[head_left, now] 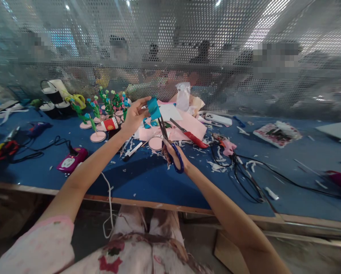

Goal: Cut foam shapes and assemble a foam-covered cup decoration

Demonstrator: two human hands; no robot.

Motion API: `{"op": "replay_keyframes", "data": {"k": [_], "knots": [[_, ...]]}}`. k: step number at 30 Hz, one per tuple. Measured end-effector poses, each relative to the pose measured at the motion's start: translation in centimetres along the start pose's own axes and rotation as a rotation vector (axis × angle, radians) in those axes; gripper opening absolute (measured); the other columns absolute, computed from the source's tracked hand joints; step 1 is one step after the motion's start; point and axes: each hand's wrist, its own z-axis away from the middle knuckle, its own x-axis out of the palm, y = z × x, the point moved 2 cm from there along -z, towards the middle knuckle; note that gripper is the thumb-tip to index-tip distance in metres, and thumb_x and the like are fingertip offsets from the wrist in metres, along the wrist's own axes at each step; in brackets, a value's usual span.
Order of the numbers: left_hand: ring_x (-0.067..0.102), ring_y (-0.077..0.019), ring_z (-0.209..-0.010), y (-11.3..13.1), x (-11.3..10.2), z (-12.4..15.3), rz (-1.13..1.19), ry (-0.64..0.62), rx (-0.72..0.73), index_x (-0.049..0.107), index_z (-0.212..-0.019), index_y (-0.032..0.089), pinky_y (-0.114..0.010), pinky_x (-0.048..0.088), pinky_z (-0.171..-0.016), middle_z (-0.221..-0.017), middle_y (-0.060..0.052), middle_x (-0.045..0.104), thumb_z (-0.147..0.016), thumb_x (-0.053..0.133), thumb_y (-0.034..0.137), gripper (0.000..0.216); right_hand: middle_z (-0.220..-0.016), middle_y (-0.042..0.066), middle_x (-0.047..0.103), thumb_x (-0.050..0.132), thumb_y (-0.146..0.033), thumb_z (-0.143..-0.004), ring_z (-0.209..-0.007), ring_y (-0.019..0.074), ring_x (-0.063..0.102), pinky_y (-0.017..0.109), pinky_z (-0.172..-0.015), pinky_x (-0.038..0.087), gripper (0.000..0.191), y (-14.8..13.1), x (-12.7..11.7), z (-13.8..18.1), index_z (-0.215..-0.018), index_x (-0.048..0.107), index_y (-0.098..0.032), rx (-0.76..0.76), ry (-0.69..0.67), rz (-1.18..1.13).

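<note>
Between the fingers of my left hand [136, 113] is a small piece of blue-teal paper [153, 108], held up above the table. My right hand [173, 153] grips a pair of scissors [178, 161] by the dark blue handles. Their blades point up and away from me, and the tips reach the lower edge of the blue paper. Beneath both hands lie pink sheets [189, 127] and a white sheet [170, 113]. A red-handled knife or saw [191, 137] rests on the pink paper. A round pink disc [155, 143] lies just left of the scissors.
Small green plant-like models [107, 104] on pink discs crowd the left back. A purple power socket [72, 160] and black cables lie on the blue table [147, 182]. Paper scraps are scattered around. A white phone [218, 118] lies right, before a perforated metal screen [230, 87].
</note>
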Motion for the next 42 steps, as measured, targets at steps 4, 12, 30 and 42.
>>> {"op": "replay_keyframes", "data": {"k": [4, 12, 30, 42], "knots": [[0.058, -0.0211, -0.114, -0.3, 0.1, 0.1, 0.009, -0.005, 0.003, 0.053, -0.121, 0.019, -0.035, 0.049, -0.096, -0.125, -0.012, 0.059, -0.077, 0.065, 0.046, 0.053, -0.048, -0.008, 0.041, 0.053, -0.072, -0.069, -0.038, 0.0072, 0.04, 0.02, -0.035, 0.036, 0.051, -0.3, 0.2, 0.2, -0.078, 0.048, -0.021, -0.038, -0.023, -0.006], [0.06, -0.0222, -0.11, 0.3, 0.6, 0.5, 0.026, -0.001, 0.002, 0.063, -0.109, 0.019, -0.033, 0.051, -0.09, -0.116, -0.009, 0.064, -0.078, 0.057, 0.055, 0.048, -0.051, -0.007, 0.041, 0.052, -0.079, -0.062, -0.04, 0.0069, 0.039, 0.022, -0.036, 0.035, 0.059, -0.9, 0.3, 0.2, -0.071, 0.045, -0.021, -0.032, -0.014, 0.005], [0.06, -0.0254, -0.105, -1.0, 2.3, 2.2, -0.186, -0.154, -0.186, 0.053, -0.116, 0.017, -0.041, 0.052, -0.089, -0.126, -0.013, 0.054, -0.074, 0.068, 0.037, 0.048, -0.045, -0.007, 0.041, 0.054, -0.086, -0.047, -0.033, 0.0056, 0.035, 0.02, -0.03, 0.03, 0.068, 0.2, -0.4, -0.9, -0.062, 0.047, -0.021, 0.096, 0.237, -0.239], [0.04, -0.035, -0.13, -5.7, 7.4, 6.2, -0.405, -0.477, 0.013, 0.035, -0.134, 0.013, -0.052, 0.035, -0.104, -0.136, -0.026, 0.045, -0.076, 0.065, 0.032, 0.068, -0.044, -0.003, 0.041, 0.029, -0.087, -0.066, -0.032, 0.0081, 0.036, 0.025, -0.031, 0.034, 0.068, -1.2, -3.1, -1.8, -0.061, 0.047, -0.021, 0.125, 0.172, -0.28]]}}
